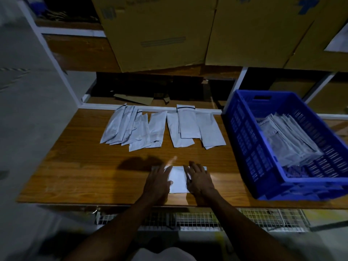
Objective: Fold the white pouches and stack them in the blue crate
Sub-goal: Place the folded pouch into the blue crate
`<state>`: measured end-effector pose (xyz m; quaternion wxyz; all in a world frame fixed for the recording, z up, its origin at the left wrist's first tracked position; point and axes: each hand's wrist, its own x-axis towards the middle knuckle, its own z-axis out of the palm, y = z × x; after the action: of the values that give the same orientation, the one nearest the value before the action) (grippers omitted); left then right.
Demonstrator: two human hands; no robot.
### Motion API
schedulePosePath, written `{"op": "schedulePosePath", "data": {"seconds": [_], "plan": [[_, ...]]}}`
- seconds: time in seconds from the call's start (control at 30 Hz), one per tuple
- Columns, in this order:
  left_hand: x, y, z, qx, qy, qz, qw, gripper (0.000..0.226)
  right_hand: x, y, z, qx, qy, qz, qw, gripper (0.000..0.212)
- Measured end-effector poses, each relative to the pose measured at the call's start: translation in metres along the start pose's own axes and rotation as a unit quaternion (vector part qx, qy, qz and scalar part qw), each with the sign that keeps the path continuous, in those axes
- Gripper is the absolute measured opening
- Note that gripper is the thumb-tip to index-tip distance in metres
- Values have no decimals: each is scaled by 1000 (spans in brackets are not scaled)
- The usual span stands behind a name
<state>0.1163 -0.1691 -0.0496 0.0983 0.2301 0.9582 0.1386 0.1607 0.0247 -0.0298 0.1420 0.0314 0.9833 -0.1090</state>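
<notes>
Both hands flat on one white pouch [178,178] near the worktop [75,166] edge, left hand [157,182] and right hand [200,182] with fingers spread, pressing. I'd smooth the crease firmly outward before lifting. Unfolded pouches [162,129] wait beyond; blue crate [243,129] with folded ones sits right.

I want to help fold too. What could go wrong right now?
The left hand looks blurred, so it may be moving fast; the pouch under both hands could slide and fold crooked. The right hand presses only one side. The pile on the table overlaps loosely, so grabbing one could drag others. The stack in the crate leans and may topple.
</notes>
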Motion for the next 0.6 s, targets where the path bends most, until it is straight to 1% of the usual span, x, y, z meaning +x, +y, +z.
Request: {"op": "schedulePosePath", "data": {"seconds": [0.07, 0.1, 0.17, 0.23, 0.27, 0.33, 0.4, 0.47, 0.53, 0.6], "plan": [[3, -3, -6, -6, 3, 1, 1000, 78, 3, 1, -1, -8, -25, -6, 1000, 70], [5, -4, -8, 7, -4, 5, 1000, 79, 4, 1, -1, -11, -24, -10, 1000, 72], [9, -6, -10, 47, -21, 3, 999, 77, 2, -1, -1, -9, 2, -12, 1000, 74], [11, -5, -13, 72, -23, 9, 997, 77, 0, -2, -4, -1, 23, -16, 1000, 71], [13, -4, -14, 78, -22, 14, 997, 76, 0, -2, -6, -7, 29, -19, 999, 65], [15, -1, -20, 91, -10, 28, 995, 66, -2, -2, -10, -37, 54, -29, 997, 51], [16, 2, -26, 89, 0, 40, 995, 55, -5, -2, -16, -45, 88, -29, 995, 45], [16, 5, -31, 37, 23, 41, 998, 50, -9, -3, -24, -28, 125, -25, 991, 41], [14, 9, -37, -2, 67, 52, 996, 40, -12, -3, -31, -6, 163, -21, 986, 40], [12, 12, -42, 16, 142, 87, 986, 18, -15, -3, -35, -1, 202, -14, 979, 36]]}}
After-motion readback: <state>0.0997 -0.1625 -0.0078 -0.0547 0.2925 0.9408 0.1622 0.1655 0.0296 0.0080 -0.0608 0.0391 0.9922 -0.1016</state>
